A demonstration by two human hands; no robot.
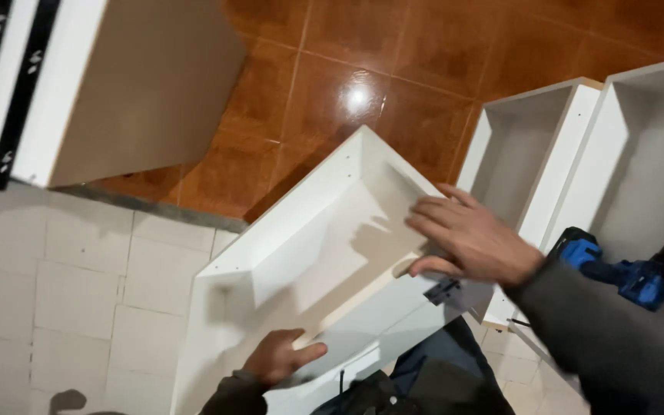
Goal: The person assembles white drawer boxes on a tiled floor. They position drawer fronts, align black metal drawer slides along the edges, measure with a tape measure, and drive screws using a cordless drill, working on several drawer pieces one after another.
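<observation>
A white drawer box [301, 230] is tilted in front of me, its open side facing up. My left hand [280, 357] grips the near lower edge of it, thumb over the rim. My right hand [466, 238] rests on the right side panel, fingers spread flat over its top edge and thumb curled under. A small dark metal bracket [443, 290] shows on the panel just below my right hand. My dark sleeves cover both forearms.
A blue and black cordless drill [630, 270] lies inside a white drawer box [647, 154] at the right, next to another white drawer box [528, 142]. A white cabinet with black slide rails [21, 84] stands at upper left. Orange tiles meet pale tiles underfoot.
</observation>
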